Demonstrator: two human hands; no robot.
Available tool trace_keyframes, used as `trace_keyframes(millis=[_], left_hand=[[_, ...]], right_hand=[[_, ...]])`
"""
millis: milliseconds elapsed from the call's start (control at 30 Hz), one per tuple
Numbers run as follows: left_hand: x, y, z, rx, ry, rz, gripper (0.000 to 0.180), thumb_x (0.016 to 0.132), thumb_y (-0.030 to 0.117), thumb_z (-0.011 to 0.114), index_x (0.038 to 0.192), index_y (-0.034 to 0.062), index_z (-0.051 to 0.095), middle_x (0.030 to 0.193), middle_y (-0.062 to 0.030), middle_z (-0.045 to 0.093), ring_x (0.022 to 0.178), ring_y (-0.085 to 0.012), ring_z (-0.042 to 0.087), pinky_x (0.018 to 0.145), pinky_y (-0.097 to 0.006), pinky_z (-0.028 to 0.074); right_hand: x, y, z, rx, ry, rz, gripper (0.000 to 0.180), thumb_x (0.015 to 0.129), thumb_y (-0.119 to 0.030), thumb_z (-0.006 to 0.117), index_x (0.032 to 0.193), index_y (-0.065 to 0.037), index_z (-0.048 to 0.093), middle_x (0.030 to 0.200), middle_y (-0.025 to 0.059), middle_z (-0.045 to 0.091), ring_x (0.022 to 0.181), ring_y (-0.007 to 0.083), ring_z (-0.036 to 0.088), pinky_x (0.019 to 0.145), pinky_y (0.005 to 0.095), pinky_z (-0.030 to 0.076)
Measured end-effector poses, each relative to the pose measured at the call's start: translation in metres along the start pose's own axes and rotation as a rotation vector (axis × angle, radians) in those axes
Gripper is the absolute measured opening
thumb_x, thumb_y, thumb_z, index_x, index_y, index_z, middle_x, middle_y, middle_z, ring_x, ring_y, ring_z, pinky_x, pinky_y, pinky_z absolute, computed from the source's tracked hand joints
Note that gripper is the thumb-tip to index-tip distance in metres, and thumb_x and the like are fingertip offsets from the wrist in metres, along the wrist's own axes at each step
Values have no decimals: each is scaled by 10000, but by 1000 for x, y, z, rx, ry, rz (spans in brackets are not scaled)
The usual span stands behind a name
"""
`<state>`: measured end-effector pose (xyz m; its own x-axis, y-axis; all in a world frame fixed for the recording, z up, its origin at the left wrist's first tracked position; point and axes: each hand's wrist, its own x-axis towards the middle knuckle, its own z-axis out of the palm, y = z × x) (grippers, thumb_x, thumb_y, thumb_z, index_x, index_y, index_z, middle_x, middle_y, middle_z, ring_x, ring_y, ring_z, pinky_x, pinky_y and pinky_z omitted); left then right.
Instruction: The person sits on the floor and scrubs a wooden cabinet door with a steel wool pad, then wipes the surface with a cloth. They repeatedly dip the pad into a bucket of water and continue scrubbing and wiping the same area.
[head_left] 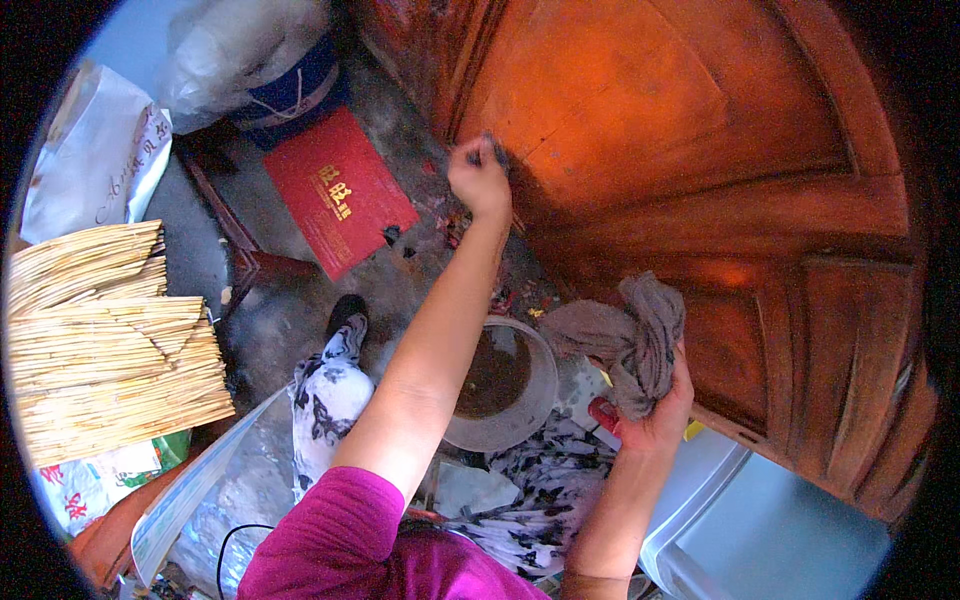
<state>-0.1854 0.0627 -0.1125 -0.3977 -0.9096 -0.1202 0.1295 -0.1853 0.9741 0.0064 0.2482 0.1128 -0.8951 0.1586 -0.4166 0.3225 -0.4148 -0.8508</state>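
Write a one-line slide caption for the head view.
Left hand presses a dark scrap against the wooden door; right hand grips a grey rag.

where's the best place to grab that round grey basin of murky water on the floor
Probably the round grey basin by its rim, both hands on opposite sides, from above: it sits upright, holds brown water, and shows no handles. The near rim lies partly behind the left forearm.

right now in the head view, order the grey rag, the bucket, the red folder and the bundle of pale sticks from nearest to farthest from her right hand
1. Grey rag, gripped in the right hand.
2. Bucket of murky water, just to its left.
3. Red folder, on the floor up and left.
4. Bundle of pale sticks, at the far left edge.
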Motion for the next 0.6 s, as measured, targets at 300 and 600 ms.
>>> trace_keyframes(millis=[300, 600], left_hand=[[-49, 45, 12, -70, -67, 194, 122, 843, 82, 716, 868, -14, 645, 858, -147, 639, 877, -290, 603, 853, -385, 472], [-82, -15, -7, 54, -97, 37, 88, 844, 55, 707, 888, 8, 646, 911, -127, 658, 916, -270, 616, 887, -391, 469]], right_hand=[[9, 2, -6, 9, -16, 0, 442, 986, -202, 472, 1401, -51, 468, 1360, 135, 559, 1236, 301, 543, 1047, 448, 443], [17, 2, -2, 15, 4, -7, 446, 984, -227, 483, 1402, -73, 476, 1329, 125, 584, 1204, 294, 568, 1019, 449, 467]])
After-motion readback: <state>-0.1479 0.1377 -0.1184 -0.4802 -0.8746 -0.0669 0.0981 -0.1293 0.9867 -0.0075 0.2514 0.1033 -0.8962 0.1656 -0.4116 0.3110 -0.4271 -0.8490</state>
